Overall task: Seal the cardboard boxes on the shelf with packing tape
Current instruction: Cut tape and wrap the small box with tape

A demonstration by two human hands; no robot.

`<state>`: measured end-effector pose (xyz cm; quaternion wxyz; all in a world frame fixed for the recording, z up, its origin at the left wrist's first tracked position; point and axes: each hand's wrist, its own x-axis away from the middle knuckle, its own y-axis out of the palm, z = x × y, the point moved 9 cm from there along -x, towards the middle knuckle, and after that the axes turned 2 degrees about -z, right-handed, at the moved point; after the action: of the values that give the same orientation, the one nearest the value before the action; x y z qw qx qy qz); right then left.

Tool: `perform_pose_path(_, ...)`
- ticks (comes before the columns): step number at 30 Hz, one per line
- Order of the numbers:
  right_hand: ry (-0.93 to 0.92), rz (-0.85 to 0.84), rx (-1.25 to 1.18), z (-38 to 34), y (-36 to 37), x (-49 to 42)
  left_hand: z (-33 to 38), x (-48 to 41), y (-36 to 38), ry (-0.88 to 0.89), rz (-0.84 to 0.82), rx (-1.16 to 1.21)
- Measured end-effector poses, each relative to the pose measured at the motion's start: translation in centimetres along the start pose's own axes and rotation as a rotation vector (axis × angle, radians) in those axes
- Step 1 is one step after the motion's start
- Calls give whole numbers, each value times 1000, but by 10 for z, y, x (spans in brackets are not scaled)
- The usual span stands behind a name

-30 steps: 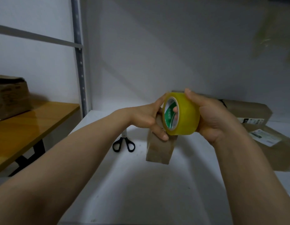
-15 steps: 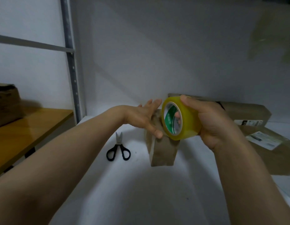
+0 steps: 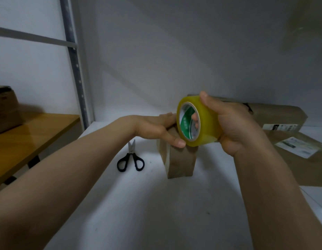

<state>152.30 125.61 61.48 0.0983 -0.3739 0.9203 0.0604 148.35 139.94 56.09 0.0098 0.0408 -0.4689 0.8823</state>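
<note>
A small brown cardboard box (image 3: 180, 163) stands upright on the white shelf (image 3: 138, 204), mid-frame. My left hand (image 3: 156, 129) lies over its top with the fingers straight and the thumb pressed on its near face. Just above the box, my right hand (image 3: 236, 127) grips a yellowish roll of packing tape (image 3: 205, 127) with a green-and-white core, fingers through the core and thumb over the rim. The roll touches my left thumb and hides the box's top right corner. No pulled-out tape strip can be made out.
Black-handled scissors (image 3: 130, 160) lie shut on the shelf left of the box. Two flat brown parcels (image 3: 275, 114) (image 3: 310, 168) with labels lie at the right. A metal shelf post (image 3: 75, 69) stands at the left, with a wooden table (image 3: 30, 138) and another carton (image 3: 5, 109) beyond it.
My left hand let go of the roll's edge, straightened its fingers and settled on the box top. The roll came down slightly toward the box. The camera view shifted left.
</note>
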Motion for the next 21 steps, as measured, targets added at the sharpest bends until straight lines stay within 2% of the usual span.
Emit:
perform_pose_path(7, 109, -149, 30, -4, 15, 10, 0, 4, 4, -40, -1, -8)
perform_pose_path(12, 177, -167, -92, 8, 6, 28, 3, 0, 6, 3, 4, -78)
perform_pose_path(21, 232, -112, -35, 42, -4, 53, -15, 0, 3, -131, -34, -290)
